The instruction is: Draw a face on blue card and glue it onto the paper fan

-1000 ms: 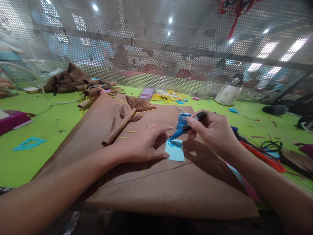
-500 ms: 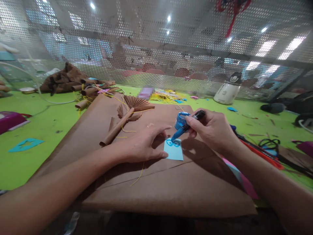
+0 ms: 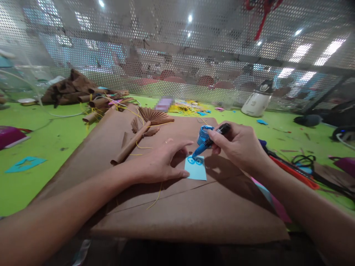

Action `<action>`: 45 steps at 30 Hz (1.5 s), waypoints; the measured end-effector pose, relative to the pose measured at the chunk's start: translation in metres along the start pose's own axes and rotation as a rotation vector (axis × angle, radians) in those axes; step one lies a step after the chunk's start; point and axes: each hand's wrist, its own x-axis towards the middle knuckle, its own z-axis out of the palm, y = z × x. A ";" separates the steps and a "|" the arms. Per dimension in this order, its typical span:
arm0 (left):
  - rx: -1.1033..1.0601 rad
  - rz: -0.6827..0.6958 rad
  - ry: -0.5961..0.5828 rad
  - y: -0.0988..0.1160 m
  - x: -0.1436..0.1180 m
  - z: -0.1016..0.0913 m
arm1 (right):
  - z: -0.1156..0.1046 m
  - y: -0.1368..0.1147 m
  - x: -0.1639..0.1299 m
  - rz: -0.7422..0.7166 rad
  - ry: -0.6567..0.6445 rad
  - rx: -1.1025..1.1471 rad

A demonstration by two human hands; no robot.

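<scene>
My right hand (image 3: 237, 142) grips a black marker (image 3: 213, 139) whose lower part is covered in blue. Its tip meets a small light blue paper square (image 3: 196, 171), on which two blue ringed shapes are drawn near the top edge. Just behind the marker stands a small blue paint jar (image 3: 203, 133), partly covered by it. With thumb and fingers spread, my left hand (image 3: 163, 160) rests flat, its thumb on the paper's left edge. A brown paper fan shape with a rolled stem (image 3: 131, 143) lies beyond my left hand.
Brown paper (image 3: 177, 221) spreads over the green table (image 3: 63, 140). Rolled brown tubes (image 3: 95, 111) and crumpled brown material (image 3: 69, 88) lie back left. A white bottle (image 3: 256, 101) stands back right. An orange-red tool (image 3: 294, 171) lies right. A perforated metal screen (image 3: 177, 55) closes off the back.
The marker tip has moved slightly left, from the right ringed shape toward the left one. My left hand keeps its place on the paper. The whole view has shifted slightly.
</scene>
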 end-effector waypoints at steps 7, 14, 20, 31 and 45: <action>0.010 0.023 -0.001 0.002 0.002 0.000 | -0.003 0.001 0.000 0.021 -0.003 0.044; -0.012 0.033 0.001 -0.001 0.001 0.000 | -0.002 -0.005 -0.001 0.022 0.024 0.107; -0.022 0.009 -0.025 -0.004 0.001 0.001 | 0.002 -0.002 -0.002 -0.008 0.010 0.054; -0.047 0.010 -0.023 0.000 0.002 0.000 | 0.005 -0.003 -0.002 -0.057 -0.023 0.011; -0.049 -0.005 -0.022 -0.002 0.001 0.001 | 0.004 -0.001 -0.001 -0.024 -0.019 0.059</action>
